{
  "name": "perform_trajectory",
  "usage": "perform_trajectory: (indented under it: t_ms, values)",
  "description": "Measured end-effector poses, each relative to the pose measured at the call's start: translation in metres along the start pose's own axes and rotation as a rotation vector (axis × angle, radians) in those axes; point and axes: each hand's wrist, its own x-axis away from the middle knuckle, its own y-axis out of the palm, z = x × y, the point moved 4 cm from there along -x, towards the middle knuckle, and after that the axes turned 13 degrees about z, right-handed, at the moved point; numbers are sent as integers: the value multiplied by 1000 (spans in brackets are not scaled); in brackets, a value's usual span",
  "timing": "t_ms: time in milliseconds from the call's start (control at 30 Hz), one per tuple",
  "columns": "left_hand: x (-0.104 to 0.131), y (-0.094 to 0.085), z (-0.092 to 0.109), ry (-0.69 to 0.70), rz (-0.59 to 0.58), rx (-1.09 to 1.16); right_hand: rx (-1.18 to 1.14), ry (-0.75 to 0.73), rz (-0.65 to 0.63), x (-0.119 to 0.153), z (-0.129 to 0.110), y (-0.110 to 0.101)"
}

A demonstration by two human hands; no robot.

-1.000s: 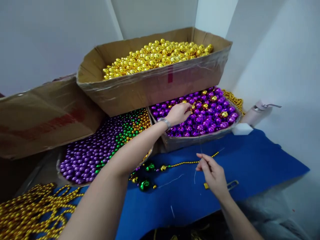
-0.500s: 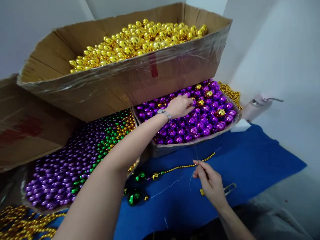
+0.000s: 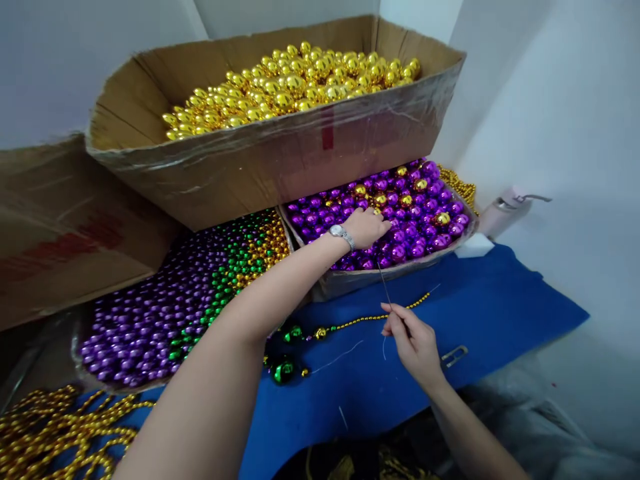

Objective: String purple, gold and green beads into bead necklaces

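My left hand [image 3: 369,227], a watch [image 3: 341,233] on its wrist, rests on shiny purple beads [image 3: 419,227] in a box. Its fingers are bent down and drawn together, and whatever they grip is hidden. My right hand [image 3: 413,339] is closed on a long thin needle [image 3: 384,285], whose tip points up to the box's front edge. A pale thread end hangs under those fingers. Behind them on the blue cloth lies a strand of small gold beads [image 3: 361,320]. Larger green beads [image 3: 283,371] lie left of my right hand, with a loose thread beside them.
A big carton [image 3: 280,163] of gold beads overhangs the purple ones. To the left is a tray of small purple, green and gold beads [image 3: 145,327]. Gold bead strands [image 3: 65,433] lie at lower left. A metal clip [image 3: 454,357] and a pump bottle [image 3: 506,212] are at right.
My left hand has pulled back a little toward me over the purple beads, its fingers closer together. The needle stays in my right hand. The whole view has shifted slightly.
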Motion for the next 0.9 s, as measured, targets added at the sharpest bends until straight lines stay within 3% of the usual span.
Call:
perform_trajectory:
  t_ms: [133, 233, 333, 433, 533, 633, 767, 900]
  values:
    - [12, 7, -7, -51, -39, -9, 9, -25, 2, 3, -6, 0]
    - [24, 6, -22, -127, 24, 40, 27, -24, 12, 7, -8, -2]
    - [42, -5, -41, -302, 224, 293, 49, -29, 5, 9, -10, -3]
    - [77, -17, -51, -548, 482, 862, 86, -55, -30, 10, -14, 1]
    - [122, -17, -38, -768, 600, 1437, 118, -132, -60, 12, -19, 8]
    - [166, -10, -13, -902, 640, 1766, 129, -250, -76, 15, -25, 17]
    - [209, -1, 8, -933, 735, 2004, 120, -400, -115, 22, -35, 27]
    - [235, 6, 20, -1027, 806, 2060, 120, -493, -168, 30, -43, 38]
